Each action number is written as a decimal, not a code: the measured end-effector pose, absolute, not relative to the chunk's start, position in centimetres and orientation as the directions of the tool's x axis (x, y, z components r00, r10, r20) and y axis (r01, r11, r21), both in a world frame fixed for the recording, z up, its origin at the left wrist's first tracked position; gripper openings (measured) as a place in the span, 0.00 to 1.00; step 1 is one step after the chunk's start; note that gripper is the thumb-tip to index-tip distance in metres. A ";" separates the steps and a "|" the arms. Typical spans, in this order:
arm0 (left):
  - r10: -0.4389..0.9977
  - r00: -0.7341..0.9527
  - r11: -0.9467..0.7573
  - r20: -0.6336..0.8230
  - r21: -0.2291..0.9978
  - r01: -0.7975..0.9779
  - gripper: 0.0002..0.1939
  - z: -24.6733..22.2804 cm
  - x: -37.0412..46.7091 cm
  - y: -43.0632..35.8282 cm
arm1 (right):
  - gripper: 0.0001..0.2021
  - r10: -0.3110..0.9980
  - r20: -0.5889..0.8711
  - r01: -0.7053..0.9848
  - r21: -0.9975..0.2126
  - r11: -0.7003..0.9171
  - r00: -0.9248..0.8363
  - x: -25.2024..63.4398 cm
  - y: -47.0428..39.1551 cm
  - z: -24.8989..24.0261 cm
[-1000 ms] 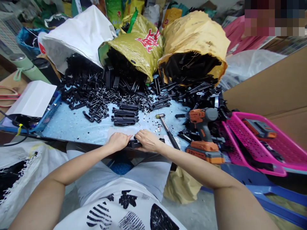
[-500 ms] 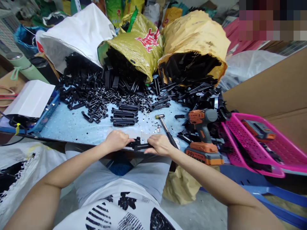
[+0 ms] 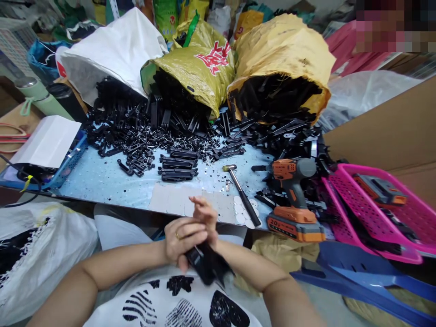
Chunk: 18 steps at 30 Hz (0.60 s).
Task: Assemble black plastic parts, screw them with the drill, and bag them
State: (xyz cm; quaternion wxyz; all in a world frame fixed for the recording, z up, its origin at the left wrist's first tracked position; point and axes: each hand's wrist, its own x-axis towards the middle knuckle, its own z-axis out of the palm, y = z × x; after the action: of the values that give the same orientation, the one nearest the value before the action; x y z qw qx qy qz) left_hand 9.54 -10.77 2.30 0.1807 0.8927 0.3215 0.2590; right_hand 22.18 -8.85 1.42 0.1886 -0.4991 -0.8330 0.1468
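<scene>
The black part (image 3: 208,265), elongated and glossy, lies at lower centre of the frame, raised in front of the patterned shirt (image 3: 184,306) and slanting down to the right. Its upper end is covered by the hands; its lower right end appears forked, though blur hides the detail. The left grip (image 3: 180,238), bearing a ring, is clenched on the part, its fingers crossing over the right grip (image 3: 206,220). The fingers of the latter point upward, loosely spread; whether its palm also grasps the part cannot be told.

Containers: along the top of the frame, three sacks lie with mouths toward the viewer. The white sack (image 3: 119,47), upper left, the olive sack (image 3: 200,75), upper centre, and the yellow sack (image 3: 286,47), right of centre, each contain black pieces, which also lie heaped before them on the blue counter (image 3: 98,177). At the left edge, a blue basket (image 3: 70,168) holds small items, poorly discernible, beneath a white sheet (image 3: 51,141). At the right edge, pink basketwork (image 3: 357,213) contains an orange-and-grey battery pack (image 3: 379,190) and black pieces. A woven sack (image 3: 68,245), lower left, shows dark contents through its frayed opening.
</scene>
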 end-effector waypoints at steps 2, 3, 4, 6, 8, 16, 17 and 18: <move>0.648 0.600 -0.762 0.470 0.405 0.506 0.44 0.9 8.6 -8.7 | 0.18 0.887 0.266 0.747 -0.479 0.461 -0.377 22.5 -4.7 0.9; 0.654 0.591 -0.755 0.473 0.350 0.555 0.41 0.4 7.9 -7.4 | 0.18 0.864 0.316 0.702 -0.503 0.504 -0.393 23.2 -2.0 0.9; 0.673 0.596 -0.735 0.439 0.301 0.608 0.36 0.1 7.3 -6.1 | 0.17 0.834 0.349 0.663 -0.507 0.551 -0.427 24.2 1.1 0.9; 0.718 0.615 -0.690 0.326 0.218 0.691 0.24 -0.5 6.4 -3.6 | 0.15 0.831 0.365 0.680 -0.479 0.555 -0.420 26.6 7.9 1.2; 0.755 0.609 -0.651 0.245 0.164 0.741 0.18 -0.7 6.2 -1.6 | 0.15 0.911 0.297 0.805 -0.441 0.398 -0.287 28.8 14.5 1.5; 0.917 0.236 -0.297 0.323 0.155 0.942 0.22 1.7 3.7 2.5 | 0.11 0.975 0.049 0.946 -0.236 0.223 -0.218 29.6 27.4 1.3; 0.944 0.057 -0.120 0.325 0.176 0.977 0.22 2.2 2.2 3.1 | 0.11 0.974 0.049 0.944 -0.239 0.228 -0.223 29.4 27.7 1.3; 0.943 -0.131 0.073 0.304 0.195 0.978 0.22 2.6 0.5 3.8 | 0.11 0.972 0.050 0.942 -0.240 0.235 -0.230 29.2 27.9 1.4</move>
State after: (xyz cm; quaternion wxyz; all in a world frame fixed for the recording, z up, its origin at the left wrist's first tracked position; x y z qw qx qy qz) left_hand 0.53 3.76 2.63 -0.0488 0.6572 0.7309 0.1774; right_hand 29.19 27.90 1.44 0.0944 -0.6132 -0.7803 0.0793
